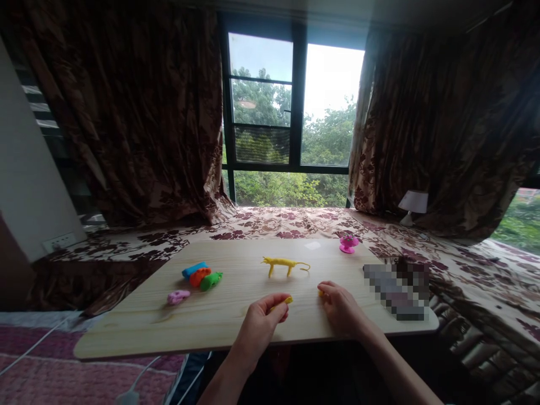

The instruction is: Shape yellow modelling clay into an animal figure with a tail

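Observation:
My left hand [261,322] pinches a small piece of yellow clay [285,302] between thumb and fingers, just above the wooden board [143,318]. My right hand [341,306] rests on the board with its fingers curled over another bit of yellow clay [321,292], mostly hidden. A yellow clay animal figure [283,264] with thin legs and a tail stands on the board just beyond both hands.
Blue [193,269], orange [199,277], green [211,280] and pink [178,296] clay lumps lie at the board's left. A magenta clay figure [348,243] stands at the far right. A blurred-out object [396,289] covers the right edge. A small lamp [412,206] is behind.

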The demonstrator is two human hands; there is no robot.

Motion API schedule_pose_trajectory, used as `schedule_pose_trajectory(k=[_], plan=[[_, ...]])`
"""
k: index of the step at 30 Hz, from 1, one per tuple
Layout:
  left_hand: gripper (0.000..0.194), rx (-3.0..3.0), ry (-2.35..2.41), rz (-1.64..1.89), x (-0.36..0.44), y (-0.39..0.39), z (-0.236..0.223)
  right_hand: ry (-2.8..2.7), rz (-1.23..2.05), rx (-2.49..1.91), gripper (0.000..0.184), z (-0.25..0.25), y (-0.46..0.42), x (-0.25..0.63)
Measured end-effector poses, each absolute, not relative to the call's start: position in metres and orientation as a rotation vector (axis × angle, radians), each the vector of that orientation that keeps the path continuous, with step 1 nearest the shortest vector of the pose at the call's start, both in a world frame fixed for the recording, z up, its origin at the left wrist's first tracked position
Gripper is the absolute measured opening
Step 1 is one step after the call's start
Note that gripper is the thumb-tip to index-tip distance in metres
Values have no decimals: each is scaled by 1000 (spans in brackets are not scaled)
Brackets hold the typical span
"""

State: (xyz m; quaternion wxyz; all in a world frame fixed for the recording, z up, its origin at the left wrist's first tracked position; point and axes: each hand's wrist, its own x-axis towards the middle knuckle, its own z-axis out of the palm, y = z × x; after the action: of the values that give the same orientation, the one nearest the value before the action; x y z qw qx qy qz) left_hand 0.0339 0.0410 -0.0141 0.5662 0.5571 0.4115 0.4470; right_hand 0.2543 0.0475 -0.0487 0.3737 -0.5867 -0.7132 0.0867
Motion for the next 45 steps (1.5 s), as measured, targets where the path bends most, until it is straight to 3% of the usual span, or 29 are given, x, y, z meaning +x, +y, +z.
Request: schedule_pose_trajectory(k=[3, 8, 14, 22, 26, 35, 45], plan=[[25, 1321, 983, 1053, 35, 40, -12, -1871, 173, -1527, 47, -45, 45, 256], [25, 1361, 973, 1032, 36, 38, -12, -1908, 107, -1464, 38, -25, 26, 236], [26, 1498, 919, 984, 32, 36, -12, -2041, 188, -1153, 28, 6, 4, 197], [29, 1485, 867, 957, 29, 32, -6, -1894, 332, -1190, 13, 0, 4, 186], [25, 1290, 802, 1010, 29, 30, -5, -1773, 457, -1254, 19, -17, 24, 188], [34, 1234, 915, 1099, 21, 44, -23, -1813, 145, -1426, 22, -38, 59, 206], [29, 1252, 912, 1083, 24, 39, -16, -1991, 49, -1277, 28, 0, 15, 188]])
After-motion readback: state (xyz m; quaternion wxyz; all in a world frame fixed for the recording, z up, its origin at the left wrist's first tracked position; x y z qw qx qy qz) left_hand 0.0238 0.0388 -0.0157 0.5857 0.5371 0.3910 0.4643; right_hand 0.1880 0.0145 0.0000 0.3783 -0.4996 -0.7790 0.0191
